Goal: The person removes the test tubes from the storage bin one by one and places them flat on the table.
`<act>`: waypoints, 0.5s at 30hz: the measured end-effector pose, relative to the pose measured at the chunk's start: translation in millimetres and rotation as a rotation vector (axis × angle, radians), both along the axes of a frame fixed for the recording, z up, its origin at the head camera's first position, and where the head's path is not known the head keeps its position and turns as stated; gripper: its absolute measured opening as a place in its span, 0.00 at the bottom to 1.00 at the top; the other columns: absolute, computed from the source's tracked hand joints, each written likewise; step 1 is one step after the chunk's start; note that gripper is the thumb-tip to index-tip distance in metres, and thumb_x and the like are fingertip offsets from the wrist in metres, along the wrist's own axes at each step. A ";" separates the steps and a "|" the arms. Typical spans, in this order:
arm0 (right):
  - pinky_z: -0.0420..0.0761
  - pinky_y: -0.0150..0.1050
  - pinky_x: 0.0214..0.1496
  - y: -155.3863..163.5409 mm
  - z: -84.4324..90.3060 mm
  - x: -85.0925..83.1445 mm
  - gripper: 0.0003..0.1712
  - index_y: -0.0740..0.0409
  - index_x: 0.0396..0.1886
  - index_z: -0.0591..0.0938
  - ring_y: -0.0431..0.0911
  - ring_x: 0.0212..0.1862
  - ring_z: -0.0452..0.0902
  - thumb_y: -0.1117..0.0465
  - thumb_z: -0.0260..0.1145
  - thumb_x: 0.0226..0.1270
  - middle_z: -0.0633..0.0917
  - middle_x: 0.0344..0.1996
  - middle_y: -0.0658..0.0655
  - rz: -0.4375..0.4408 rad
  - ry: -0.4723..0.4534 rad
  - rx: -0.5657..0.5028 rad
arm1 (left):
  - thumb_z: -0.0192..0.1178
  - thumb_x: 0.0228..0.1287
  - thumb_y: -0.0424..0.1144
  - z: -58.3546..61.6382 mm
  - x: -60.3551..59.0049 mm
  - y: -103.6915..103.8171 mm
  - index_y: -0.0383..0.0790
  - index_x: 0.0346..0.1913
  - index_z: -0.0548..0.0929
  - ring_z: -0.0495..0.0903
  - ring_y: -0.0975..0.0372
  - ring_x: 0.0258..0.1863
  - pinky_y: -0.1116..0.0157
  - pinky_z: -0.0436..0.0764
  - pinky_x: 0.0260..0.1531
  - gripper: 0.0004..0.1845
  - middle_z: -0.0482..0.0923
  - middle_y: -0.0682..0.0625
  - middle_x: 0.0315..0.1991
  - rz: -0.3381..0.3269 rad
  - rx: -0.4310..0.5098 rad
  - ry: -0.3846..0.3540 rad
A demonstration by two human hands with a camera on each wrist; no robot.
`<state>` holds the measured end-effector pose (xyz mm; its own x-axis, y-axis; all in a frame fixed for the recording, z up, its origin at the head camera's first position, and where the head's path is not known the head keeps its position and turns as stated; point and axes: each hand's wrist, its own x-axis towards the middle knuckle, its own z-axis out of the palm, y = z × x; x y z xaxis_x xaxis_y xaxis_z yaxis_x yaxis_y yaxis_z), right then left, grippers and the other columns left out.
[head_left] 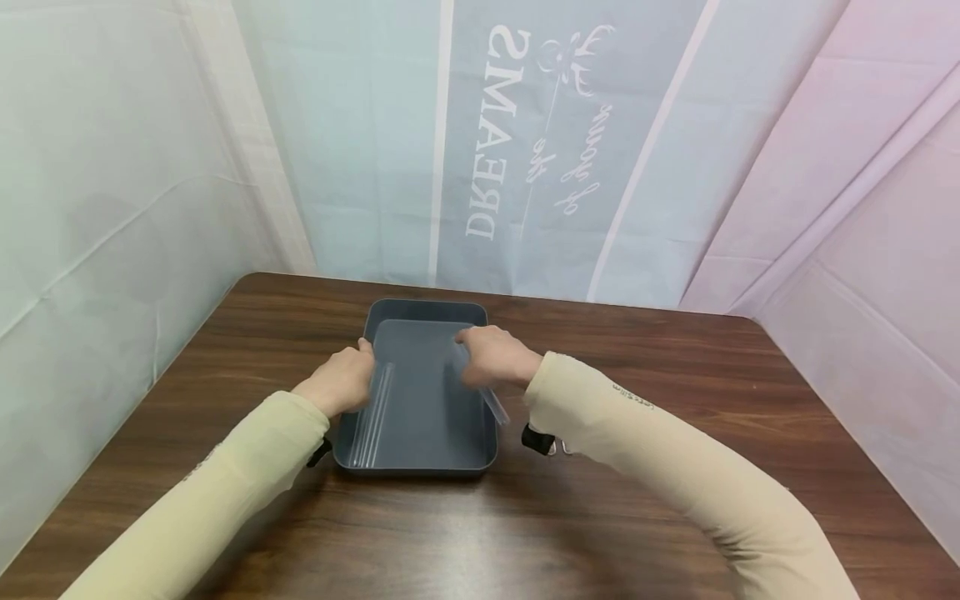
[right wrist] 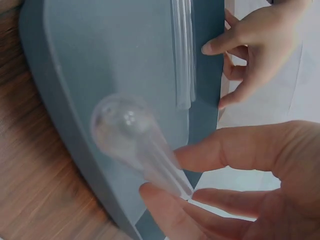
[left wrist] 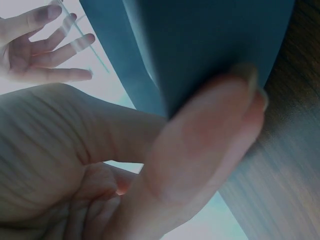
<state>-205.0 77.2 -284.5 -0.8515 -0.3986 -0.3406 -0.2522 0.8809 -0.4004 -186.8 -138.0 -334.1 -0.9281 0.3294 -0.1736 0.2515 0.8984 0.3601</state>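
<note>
A grey-blue tray (head_left: pixel 417 460) sits on the brown wooden table (head_left: pixel 637 392). My right hand (head_left: pixel 480 358) hovers over the tray's right side and pinches a clear round-bottomed tube (right wrist: pixel 131 131) between thumb and fingers (right wrist: pixel 210 150); the tube (head_left: pixel 495 406) slants down past the right rim. Two more clear tubes (head_left: pixel 375 412) lie along the tray's left wall, also seen in the right wrist view as tubes (right wrist: pixel 184 50). My left hand (head_left: pixel 358 367) holds the tray's left rim, thumb (left wrist: pixel 210 145) pressed against the tray wall (left wrist: pixel 200 40).
Pale plastic sheeting (head_left: pixel 150 167) with mirrored lettering walls the table at the back and on both sides. The table's bare wood runs around the tray. Black wrist straps (head_left: pixel 540 439) sit on both cream sleeves.
</note>
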 end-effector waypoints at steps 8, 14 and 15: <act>0.55 0.32 0.19 13.2 1.7 -0.1 0.41 0.61 0.70 0.66 0.39 0.16 0.48 0.75 0.57 0.51 0.75 0.18 0.51 -0.034 0.068 -0.048 | 0.46 0.58 0.19 -1.0 -1.0 -0.4 0.10 0.67 0.47 0.55 0.67 0.07 0.74 0.57 0.09 0.35 0.65 0.48 0.10 0.002 0.007 -0.011; 0.54 0.32 0.19 27.9 1.1 0.7 0.41 0.62 0.70 0.65 0.38 0.16 0.50 0.74 0.57 0.51 0.63 0.11 0.47 -0.063 0.111 -0.071 | 0.45 0.58 0.19 0.1 -0.9 -0.7 0.10 0.67 0.46 0.58 0.66 0.06 0.74 0.59 0.09 0.35 0.66 0.48 0.10 0.007 0.004 -0.018; 0.54 0.32 0.19 31.0 0.6 0.7 0.41 0.62 0.70 0.65 0.39 0.15 0.50 0.74 0.57 0.51 0.65 0.12 0.48 -0.069 0.119 -0.070 | 0.45 0.58 0.19 0.2 -0.9 -0.8 0.10 0.67 0.46 0.58 0.66 0.06 0.73 0.59 0.09 0.35 0.66 0.48 0.10 0.008 0.003 -0.014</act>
<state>-204.3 108.2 -283.9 -0.9104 -0.3569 -0.2094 -0.2409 0.8687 -0.4329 -187.8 -138.7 -333.9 -0.9280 0.3229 -0.1858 0.2394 0.8991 0.3665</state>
